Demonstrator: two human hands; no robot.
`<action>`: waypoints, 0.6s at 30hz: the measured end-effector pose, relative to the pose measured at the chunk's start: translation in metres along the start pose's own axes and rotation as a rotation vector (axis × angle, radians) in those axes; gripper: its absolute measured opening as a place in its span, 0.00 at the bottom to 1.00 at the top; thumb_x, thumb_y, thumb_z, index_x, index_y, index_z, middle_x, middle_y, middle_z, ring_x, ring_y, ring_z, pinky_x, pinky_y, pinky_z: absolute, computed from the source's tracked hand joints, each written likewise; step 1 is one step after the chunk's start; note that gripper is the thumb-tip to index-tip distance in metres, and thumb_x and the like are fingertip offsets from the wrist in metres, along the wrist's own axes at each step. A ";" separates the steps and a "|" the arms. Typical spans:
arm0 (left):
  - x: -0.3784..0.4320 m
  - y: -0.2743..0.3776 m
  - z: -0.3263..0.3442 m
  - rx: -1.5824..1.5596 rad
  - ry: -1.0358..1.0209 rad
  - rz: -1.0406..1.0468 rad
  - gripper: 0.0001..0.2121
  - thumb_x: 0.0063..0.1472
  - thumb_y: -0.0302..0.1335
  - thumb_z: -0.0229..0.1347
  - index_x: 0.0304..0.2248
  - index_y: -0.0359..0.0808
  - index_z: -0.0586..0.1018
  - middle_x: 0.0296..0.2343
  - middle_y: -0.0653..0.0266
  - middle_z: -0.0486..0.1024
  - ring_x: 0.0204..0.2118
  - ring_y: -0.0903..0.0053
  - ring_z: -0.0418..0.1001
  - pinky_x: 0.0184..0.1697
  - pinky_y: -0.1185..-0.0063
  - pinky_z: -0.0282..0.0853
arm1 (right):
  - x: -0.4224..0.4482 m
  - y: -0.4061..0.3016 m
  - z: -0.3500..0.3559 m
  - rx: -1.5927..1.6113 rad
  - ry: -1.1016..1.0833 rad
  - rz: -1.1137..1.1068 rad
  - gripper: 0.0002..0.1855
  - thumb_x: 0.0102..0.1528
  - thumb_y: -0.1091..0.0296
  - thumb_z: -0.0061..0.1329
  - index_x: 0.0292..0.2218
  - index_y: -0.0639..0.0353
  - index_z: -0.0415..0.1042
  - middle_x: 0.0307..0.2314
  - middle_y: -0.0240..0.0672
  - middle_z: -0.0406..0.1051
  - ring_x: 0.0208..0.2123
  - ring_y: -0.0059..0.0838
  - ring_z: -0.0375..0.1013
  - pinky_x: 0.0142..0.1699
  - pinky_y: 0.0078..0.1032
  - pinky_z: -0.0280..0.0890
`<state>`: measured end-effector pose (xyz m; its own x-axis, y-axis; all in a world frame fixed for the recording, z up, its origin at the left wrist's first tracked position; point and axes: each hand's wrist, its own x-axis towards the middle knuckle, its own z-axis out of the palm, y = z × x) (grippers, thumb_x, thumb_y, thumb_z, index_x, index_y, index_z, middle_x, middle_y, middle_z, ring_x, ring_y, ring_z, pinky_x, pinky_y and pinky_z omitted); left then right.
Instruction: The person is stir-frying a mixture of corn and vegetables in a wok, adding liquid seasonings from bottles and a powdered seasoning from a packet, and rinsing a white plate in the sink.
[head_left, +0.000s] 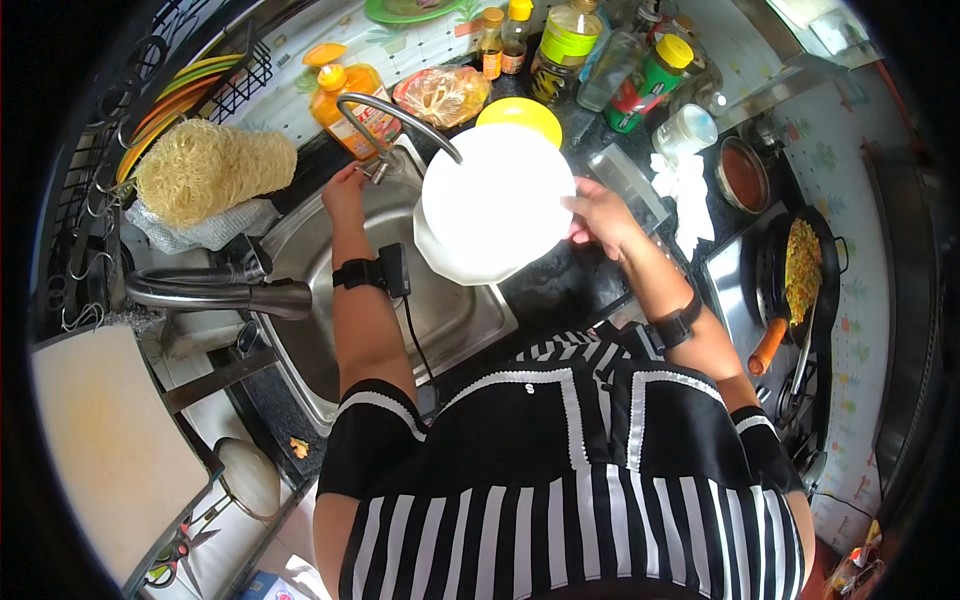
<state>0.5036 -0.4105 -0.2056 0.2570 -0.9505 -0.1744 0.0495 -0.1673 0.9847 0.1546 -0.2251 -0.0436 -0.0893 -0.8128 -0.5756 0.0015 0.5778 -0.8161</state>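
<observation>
My right hand (600, 217) grips the right rim of a white dish (495, 202), with the thumb on top. The dish is tilted and glares in the light, so what it may hold cannot be made out; a faceted rim or second dish shows below it. A thin gooseneck faucet (405, 114) curves over the dish, its tip near the upper rim. At the faucet's base my left hand (345, 191) has its fingers on the small handle (373, 174). Beneath my left forearm lies the stainless steel sink (442, 322).
A larger pull-down faucet (217, 291) reaches in from the left. A loofah (214, 169) hangs by the rack. Behind the sink stand an orange soap bottle (352, 105) and a yellow plate (521, 116). On the right, a wok (772, 277) holds chopped food beside a saucepan (742, 174).
</observation>
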 end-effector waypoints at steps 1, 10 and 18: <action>-0.001 0.001 -0.001 0.021 0.001 0.017 0.09 0.51 0.21 0.54 0.34 0.29 0.77 0.22 0.66 0.74 0.21 0.85 0.69 0.24 0.87 0.62 | -0.001 0.001 0.000 0.003 -0.009 0.007 0.15 0.54 0.69 0.40 0.44 0.55 0.65 0.24 0.30 0.71 0.18 0.16 0.70 0.20 0.11 0.63; -0.012 0.004 0.003 0.031 0.015 0.091 0.12 0.50 0.21 0.53 0.36 0.29 0.76 0.24 0.66 0.74 0.23 0.85 0.69 0.27 0.87 0.63 | -0.005 0.006 0.002 0.041 -0.045 0.033 0.15 0.54 0.70 0.40 0.45 0.58 0.63 0.24 0.31 0.71 0.18 0.17 0.69 0.20 0.10 0.63; -0.016 0.004 0.003 -0.006 0.031 0.080 0.13 0.49 0.21 0.53 0.37 0.30 0.76 0.26 0.66 0.74 0.25 0.84 0.69 0.29 0.87 0.64 | 0.001 0.010 0.012 0.106 -0.090 0.068 0.14 0.55 0.70 0.40 0.44 0.56 0.63 0.24 0.29 0.70 0.18 0.16 0.68 0.21 0.10 0.63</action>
<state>0.4967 -0.3964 -0.1988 0.2902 -0.9522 -0.0955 0.0334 -0.0897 0.9954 0.1660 -0.2209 -0.0523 0.0046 -0.7780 -0.6283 0.1104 0.6248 -0.7729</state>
